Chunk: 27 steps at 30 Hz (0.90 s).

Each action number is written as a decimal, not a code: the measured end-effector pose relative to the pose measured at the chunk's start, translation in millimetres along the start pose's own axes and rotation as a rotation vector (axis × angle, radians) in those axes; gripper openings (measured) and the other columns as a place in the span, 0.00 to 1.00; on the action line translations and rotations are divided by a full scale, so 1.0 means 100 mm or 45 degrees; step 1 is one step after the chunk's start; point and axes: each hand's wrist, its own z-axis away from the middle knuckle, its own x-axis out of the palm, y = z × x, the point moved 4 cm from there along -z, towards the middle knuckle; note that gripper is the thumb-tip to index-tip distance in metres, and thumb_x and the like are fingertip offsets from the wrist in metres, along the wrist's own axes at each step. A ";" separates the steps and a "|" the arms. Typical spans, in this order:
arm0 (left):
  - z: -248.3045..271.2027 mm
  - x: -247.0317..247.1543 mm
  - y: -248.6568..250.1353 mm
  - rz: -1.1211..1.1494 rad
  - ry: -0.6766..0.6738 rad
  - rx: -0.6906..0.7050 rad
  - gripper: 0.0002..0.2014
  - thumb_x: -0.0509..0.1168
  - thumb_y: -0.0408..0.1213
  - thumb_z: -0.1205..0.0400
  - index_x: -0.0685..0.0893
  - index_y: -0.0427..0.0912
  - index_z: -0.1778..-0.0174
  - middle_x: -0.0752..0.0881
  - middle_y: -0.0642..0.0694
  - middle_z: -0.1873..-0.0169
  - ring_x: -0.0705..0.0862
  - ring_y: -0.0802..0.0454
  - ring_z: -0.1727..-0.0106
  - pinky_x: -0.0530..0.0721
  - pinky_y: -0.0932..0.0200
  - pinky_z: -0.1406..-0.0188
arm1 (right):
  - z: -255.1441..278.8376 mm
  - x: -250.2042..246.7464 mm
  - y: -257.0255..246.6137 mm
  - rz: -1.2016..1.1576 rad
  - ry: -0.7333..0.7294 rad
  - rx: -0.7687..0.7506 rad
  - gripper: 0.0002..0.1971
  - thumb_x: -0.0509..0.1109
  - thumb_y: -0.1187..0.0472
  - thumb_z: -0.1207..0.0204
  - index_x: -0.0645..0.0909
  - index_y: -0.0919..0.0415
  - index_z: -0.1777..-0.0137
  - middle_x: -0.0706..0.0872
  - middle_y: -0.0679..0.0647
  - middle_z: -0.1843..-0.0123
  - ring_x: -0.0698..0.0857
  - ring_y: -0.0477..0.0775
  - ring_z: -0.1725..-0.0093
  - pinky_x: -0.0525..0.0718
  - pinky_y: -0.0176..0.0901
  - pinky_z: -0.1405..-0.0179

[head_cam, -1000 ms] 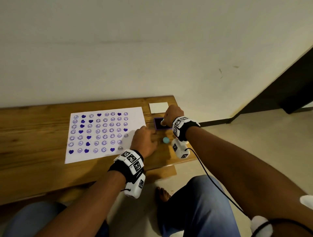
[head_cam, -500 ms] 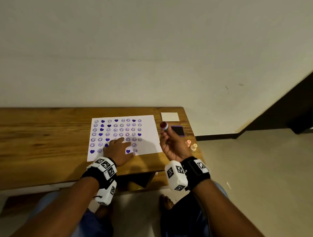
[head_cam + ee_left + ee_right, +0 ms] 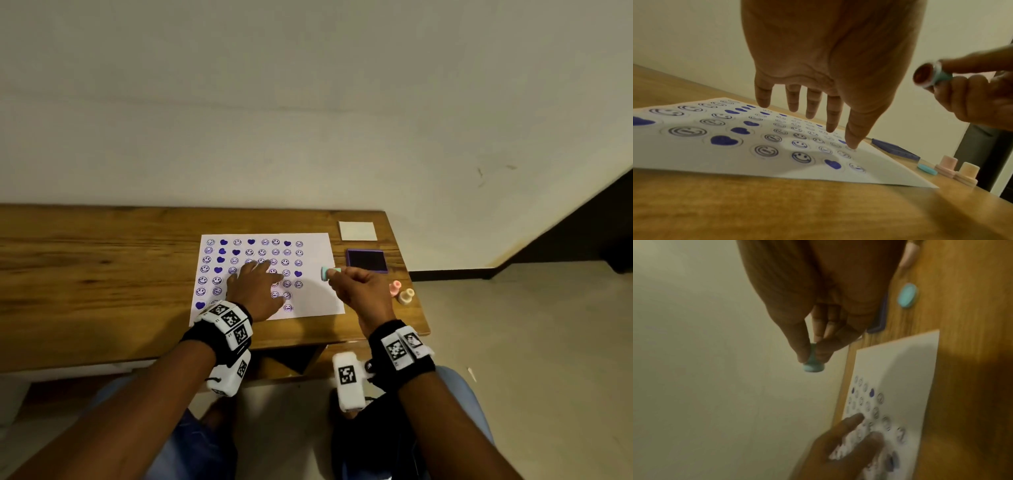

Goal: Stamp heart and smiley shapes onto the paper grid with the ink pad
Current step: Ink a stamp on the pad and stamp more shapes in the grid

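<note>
The wooden table (image 3: 102, 260) bears the paper grid (image 3: 318, 298), with the left hand (image 3: 255, 291) on it, fingers (image 3: 854, 139) straight and spread. The purple ink pad (image 3: 366, 261) lies just beyond the right hand (image 3: 364, 294), whose fingertips (image 3: 803, 352) pinch a teal stamp (image 3: 329, 273) above the paper's bare margin

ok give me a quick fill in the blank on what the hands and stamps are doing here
1. The right hand pinches a ____-coloured stamp.
2. The left hand rests with straight fingers on the ____.
3. The ink pad lies between the paper and the table's ____ edge.
4. Near the right hand, ____ more stamps, pink and peach, stand on the table.

Missing words: teal; paper; right; two
</note>
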 end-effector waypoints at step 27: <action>-0.06 0.06 -0.05 0.031 -0.035 -0.033 0.29 0.70 0.59 0.26 0.72 0.66 0.28 0.64 0.51 0.22 0.60 0.42 0.22 0.65 0.33 0.32 | -0.34 0.58 0.24 1.352 0.001 -0.226 0.17 0.80 0.51 0.26 0.91 0.59 0.41 0.93 0.55 0.46 0.89 0.53 0.47 0.86 0.40 0.54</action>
